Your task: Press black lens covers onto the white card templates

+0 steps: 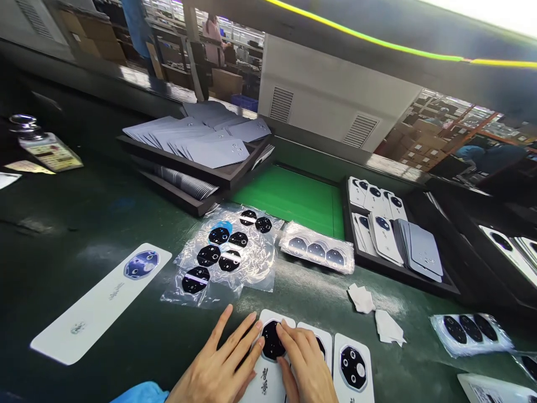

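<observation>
Three white phone back covers lie side by side at the near edge. My left hand (224, 361) rests flat, fingers spread, on the leftmost cover (265, 383), its fingertips at the left rim of the black octagonal camera piece (272, 340). My right hand (304, 364) presses its fingers onto the right side of that same piece and hides most of the middle cover (323, 336). The third cover (354, 369), with its black camera piece fitted, lies untouched to the right.
A clear film sheet (224, 254) carries several black camera pieces ahead of my hands. A smaller packet (318, 248) lies beside it, white paper scraps (377, 313) to the right. Dark trays (201, 162) (398, 268) hold stacked covers. A long white card (100, 302) lies at left.
</observation>
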A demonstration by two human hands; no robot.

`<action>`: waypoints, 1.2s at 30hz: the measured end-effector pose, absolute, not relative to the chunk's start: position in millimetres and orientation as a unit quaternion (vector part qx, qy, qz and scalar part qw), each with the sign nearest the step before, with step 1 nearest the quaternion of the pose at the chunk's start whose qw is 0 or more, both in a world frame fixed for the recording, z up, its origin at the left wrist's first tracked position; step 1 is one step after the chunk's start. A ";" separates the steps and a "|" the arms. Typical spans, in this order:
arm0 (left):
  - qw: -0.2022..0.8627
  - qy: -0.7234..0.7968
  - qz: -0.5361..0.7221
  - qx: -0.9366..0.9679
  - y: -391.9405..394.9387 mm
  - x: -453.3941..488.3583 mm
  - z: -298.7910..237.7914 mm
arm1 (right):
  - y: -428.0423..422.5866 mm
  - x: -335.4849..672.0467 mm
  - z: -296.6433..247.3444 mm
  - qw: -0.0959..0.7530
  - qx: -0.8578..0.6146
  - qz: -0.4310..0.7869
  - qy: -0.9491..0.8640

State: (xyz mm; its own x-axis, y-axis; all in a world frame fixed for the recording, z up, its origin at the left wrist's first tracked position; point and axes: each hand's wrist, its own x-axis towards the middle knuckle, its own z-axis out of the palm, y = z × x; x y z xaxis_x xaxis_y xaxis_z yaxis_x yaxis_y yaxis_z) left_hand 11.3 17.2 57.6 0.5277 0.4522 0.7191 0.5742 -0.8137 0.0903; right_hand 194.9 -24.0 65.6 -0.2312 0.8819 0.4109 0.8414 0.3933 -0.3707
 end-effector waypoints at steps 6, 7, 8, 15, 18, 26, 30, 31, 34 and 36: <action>0.102 -0.287 -0.360 -0.882 18.3 8.4 54.5 | -20.4 193.8 69.5 0.344 -0.534 0.042 -0.771; 0.102 -0.287 -0.358 -0.883 18.7 8.3 54.2 | -19.7 195.1 71.9 0.349 -0.536 0.053 -0.767; 0.100 -0.289 -0.357 -0.882 19.0 8.4 54.2 | -19.3 197.0 74.5 0.353 -0.539 0.063 -0.762; 0.102 -0.289 -0.356 -0.883 18.7 7.9 61.5 | -28.8 215.4 81.6 0.277 -0.564 -0.026 -0.777; 0.102 -0.286 -0.355 -0.884 18.2 7.1 62.0 | -33.7 217.0 78.7 0.224 -0.562 -0.077 -0.792; 0.093 -0.305 -0.367 -0.874 13.3 10.9 58.4 | -39.3 211.2 68.2 0.111 -0.518 -0.188 -0.827; 0.093 -0.310 -0.357 -0.876 12.3 11.4 53.9 | -46.2 202.7 53.0 0.143 -0.515 -0.183 -0.825; 0.097 -0.308 -0.356 -0.877 12.7 11.5 51.1 | -47.5 201.0 50.9 0.154 -0.517 -0.182 -0.822; 0.113 -0.293 -0.363 -0.877 15.2 11.9 41.1 | -49.7 201.0 52.4 0.174 -0.524 -0.163 -0.818; 0.117 -0.281 -0.370 -0.878 17.1 12.1 36.6 | -50.6 206.2 58.5 0.183 -0.523 -0.145 -0.820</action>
